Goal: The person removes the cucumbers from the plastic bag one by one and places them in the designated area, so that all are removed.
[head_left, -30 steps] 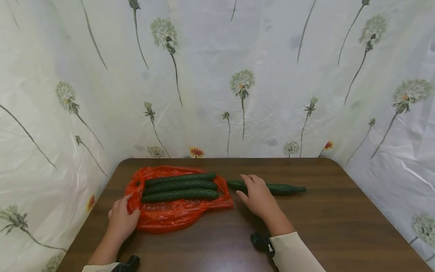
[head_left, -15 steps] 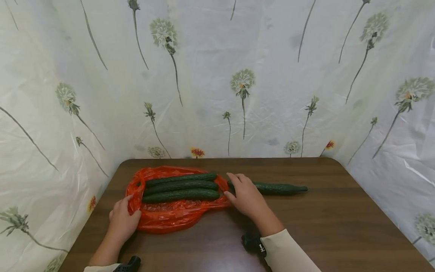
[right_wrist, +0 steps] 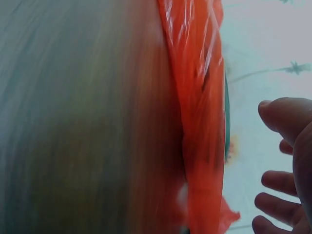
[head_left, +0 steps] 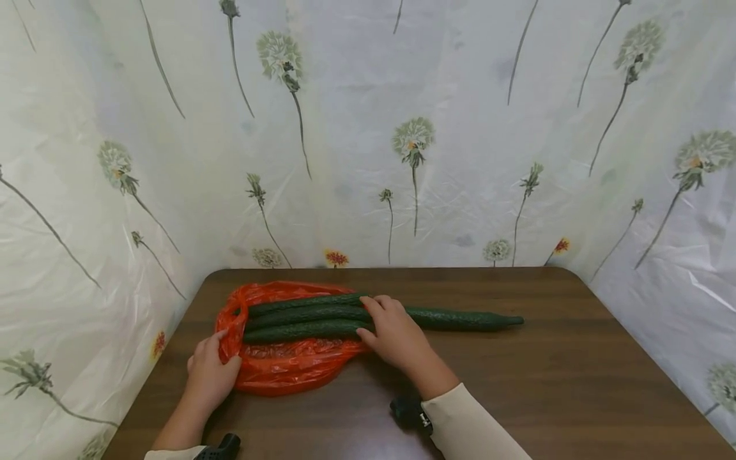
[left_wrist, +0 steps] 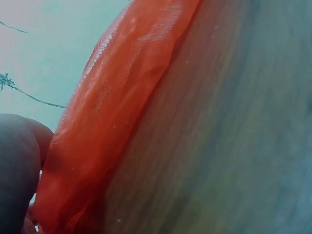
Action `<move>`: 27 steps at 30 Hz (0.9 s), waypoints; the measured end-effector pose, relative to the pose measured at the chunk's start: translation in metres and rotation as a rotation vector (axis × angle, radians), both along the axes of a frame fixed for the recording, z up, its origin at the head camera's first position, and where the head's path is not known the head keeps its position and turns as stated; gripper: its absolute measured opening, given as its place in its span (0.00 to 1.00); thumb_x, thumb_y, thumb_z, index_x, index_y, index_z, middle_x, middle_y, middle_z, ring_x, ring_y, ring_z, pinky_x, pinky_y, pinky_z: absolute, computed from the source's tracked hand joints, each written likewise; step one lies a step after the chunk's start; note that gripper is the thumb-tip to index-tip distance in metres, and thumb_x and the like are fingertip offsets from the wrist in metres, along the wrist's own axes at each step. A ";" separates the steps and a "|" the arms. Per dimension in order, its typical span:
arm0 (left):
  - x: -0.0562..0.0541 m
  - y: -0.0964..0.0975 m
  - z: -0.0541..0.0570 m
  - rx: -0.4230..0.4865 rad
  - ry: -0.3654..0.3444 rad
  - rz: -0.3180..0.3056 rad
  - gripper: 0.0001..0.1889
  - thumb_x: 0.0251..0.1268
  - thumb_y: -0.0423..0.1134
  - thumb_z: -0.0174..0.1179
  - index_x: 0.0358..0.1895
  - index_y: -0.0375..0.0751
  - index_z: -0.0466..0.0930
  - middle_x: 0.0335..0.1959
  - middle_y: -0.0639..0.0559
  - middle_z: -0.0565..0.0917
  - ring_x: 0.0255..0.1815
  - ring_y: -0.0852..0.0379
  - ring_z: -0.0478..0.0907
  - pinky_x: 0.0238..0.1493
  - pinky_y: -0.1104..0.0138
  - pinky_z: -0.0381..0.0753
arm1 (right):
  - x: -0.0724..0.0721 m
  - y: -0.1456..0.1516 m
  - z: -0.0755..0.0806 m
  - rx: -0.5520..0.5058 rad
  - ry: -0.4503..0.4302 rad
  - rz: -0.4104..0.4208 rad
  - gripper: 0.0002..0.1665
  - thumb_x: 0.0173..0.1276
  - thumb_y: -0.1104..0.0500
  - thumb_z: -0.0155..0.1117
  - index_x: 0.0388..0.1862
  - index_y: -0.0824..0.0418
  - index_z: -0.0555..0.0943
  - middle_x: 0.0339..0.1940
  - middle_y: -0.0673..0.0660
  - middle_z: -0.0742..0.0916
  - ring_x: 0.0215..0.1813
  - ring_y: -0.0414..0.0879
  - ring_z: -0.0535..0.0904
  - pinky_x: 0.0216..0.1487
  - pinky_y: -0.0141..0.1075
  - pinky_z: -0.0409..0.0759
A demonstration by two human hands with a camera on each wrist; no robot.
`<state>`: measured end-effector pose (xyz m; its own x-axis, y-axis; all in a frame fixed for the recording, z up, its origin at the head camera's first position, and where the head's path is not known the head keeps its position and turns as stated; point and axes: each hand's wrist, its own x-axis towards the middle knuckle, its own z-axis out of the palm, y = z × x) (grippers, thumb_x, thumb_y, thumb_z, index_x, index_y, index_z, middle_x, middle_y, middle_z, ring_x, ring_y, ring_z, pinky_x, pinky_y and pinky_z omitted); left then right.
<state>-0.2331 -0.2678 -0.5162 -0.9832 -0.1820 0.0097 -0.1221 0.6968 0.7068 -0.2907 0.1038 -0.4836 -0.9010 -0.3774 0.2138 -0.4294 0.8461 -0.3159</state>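
Note:
A red plastic bag [head_left: 282, 374] lies spread on the table, with three cucumbers [head_left: 305, 330] side by side on it. My left hand [head_left: 209, 374] holds the bag's left end between thumb and fingers; in the left wrist view the thumb [left_wrist: 19, 170] lies against the red film. Over the right ends of the cucumbers hovers my right hand [head_left: 397, 335], fingers spread and gripping nothing. The right wrist view has its fingers [right_wrist: 280, 204] apart from the bag [right_wrist: 202, 122]. Another cucumber [head_left: 466, 318] lies to the right, its left end hidden behind the right hand.
The brown wooden table [head_left: 552, 383] has rounded far corners. A pale curtain [head_left: 351, 128] printed with dandelions surrounds it at the back and sides. Each wrist wears a black device; the right one [head_left: 408, 412] sits close above the table's near part.
My right hand has moved left, from over the separate cucumber to the right ends of the three on the bag. The left hand stays at the bag's left end.

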 end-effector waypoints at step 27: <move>-0.002 -0.002 -0.001 0.000 0.007 0.002 0.36 0.70 0.37 0.55 0.79 0.31 0.58 0.76 0.24 0.58 0.72 0.24 0.54 0.68 0.35 0.58 | -0.005 -0.061 0.002 0.092 0.017 0.097 0.42 0.73 0.38 0.66 0.81 0.50 0.68 0.71 0.56 0.78 0.72 0.54 0.74 0.68 0.49 0.79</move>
<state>-0.2346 -0.2693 -0.5169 -0.9827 -0.1843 0.0161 -0.1190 0.6962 0.7079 -0.2961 0.0424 -0.4820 -0.8557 -0.4817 0.1893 -0.5155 0.8253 -0.2303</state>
